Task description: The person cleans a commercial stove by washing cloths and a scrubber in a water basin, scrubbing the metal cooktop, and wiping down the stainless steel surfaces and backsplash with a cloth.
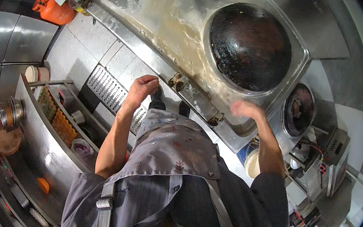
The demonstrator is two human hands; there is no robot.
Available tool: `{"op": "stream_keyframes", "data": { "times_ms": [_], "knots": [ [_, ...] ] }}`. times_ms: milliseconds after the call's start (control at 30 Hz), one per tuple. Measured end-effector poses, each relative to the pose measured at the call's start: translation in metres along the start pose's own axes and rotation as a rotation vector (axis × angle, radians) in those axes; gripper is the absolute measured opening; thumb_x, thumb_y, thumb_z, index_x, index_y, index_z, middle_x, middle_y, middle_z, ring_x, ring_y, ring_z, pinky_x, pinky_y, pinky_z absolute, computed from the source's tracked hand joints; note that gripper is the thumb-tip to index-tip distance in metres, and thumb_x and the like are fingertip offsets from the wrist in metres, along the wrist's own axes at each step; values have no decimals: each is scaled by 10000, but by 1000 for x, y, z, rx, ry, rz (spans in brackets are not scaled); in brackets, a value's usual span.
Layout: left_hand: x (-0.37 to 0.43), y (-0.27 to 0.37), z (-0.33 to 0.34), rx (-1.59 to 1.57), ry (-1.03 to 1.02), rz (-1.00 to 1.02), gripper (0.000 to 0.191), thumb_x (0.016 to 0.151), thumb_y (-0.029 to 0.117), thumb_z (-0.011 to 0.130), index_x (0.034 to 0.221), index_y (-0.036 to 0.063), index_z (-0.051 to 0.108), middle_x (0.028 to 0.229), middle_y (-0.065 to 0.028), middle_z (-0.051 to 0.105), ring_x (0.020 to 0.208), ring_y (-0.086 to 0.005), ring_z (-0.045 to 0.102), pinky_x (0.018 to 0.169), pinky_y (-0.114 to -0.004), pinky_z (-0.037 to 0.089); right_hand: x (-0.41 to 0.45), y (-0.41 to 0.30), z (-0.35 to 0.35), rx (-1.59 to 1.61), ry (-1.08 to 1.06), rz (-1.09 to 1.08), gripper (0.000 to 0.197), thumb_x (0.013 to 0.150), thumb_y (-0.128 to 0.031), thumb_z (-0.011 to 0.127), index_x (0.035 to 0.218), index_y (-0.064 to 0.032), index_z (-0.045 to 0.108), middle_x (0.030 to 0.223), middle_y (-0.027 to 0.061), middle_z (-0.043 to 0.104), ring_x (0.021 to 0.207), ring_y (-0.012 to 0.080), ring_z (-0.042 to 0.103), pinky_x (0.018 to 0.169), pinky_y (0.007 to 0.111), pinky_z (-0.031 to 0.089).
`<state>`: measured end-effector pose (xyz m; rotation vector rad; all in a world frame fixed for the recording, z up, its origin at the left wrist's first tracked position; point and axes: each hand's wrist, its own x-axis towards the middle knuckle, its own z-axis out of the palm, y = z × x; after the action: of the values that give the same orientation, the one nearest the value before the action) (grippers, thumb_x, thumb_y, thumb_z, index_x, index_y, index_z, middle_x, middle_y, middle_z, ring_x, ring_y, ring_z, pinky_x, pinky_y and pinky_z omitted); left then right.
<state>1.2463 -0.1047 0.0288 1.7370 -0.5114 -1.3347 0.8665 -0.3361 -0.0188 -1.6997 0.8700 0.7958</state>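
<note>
My left hand hangs over the floor in front of the stove's front edge, its fingers curled in with nothing seen in them. Motion blurs my right hand, which is above the stove's near right corner; whether it holds anything is unclear. The stainless steel stove top is wet, with brownish liquid and suds across it. A large blackened wok, apparently bottom up, covers the right burner opening, farther away than my right hand. Rusty fittings sit on the stove's front edge below the wok.
At left, a steel counter has a shelf with egg trays. A perforated drain grate lies in the floor. An orange gas cylinder stands at upper left. Beside the stove are another dark pan and a pale bucket.
</note>
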Motion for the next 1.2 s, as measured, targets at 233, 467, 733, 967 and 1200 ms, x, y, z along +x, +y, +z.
{"op": "stream_keyframes", "data": {
  "times_ms": [233,467,733,967,1200],
  "knots": [
    [-13,3,16,-33,22,5,293,930,198,638,1109,-33,662,872,-43,679,762,-110,607,681,-237,485,6,-153,5,372,379,-494,707,983,-338,544,1519,-4,226,1551,244,273,1428,324,313,1157,460,309],
    [-22,2,13,-51,126,-7,307,907,204,651,1119,-17,666,896,-46,683,793,-121,625,724,-259,503,-13,-136,76,-569,477,-379,1032,844,-620,610,1557,-67,108,1594,228,119,1453,459,159,1149,655,142],
    [-20,2,16,-128,109,-1,302,901,224,657,1093,-8,677,860,-35,680,769,-114,619,691,-250,489,62,-179,6,-633,883,-680,568,939,-386,573,1394,-69,449,1420,151,418,1271,349,452,1049,568,353],
    [6,11,26,42,149,81,262,901,182,637,1052,-22,701,877,-53,710,800,-125,638,731,-269,511,-48,-68,18,-271,670,-315,375,943,-276,547,1232,-38,552,1272,194,550,1100,413,576,921,506,473],
    [5,43,127,938,-238,683,253,913,197,624,1138,91,666,1076,-154,691,982,-325,659,904,-443,539,-32,30,60,-202,784,385,229,940,-223,533,1071,-47,599,1078,180,665,957,387,653,820,464,531]
  ]
}}
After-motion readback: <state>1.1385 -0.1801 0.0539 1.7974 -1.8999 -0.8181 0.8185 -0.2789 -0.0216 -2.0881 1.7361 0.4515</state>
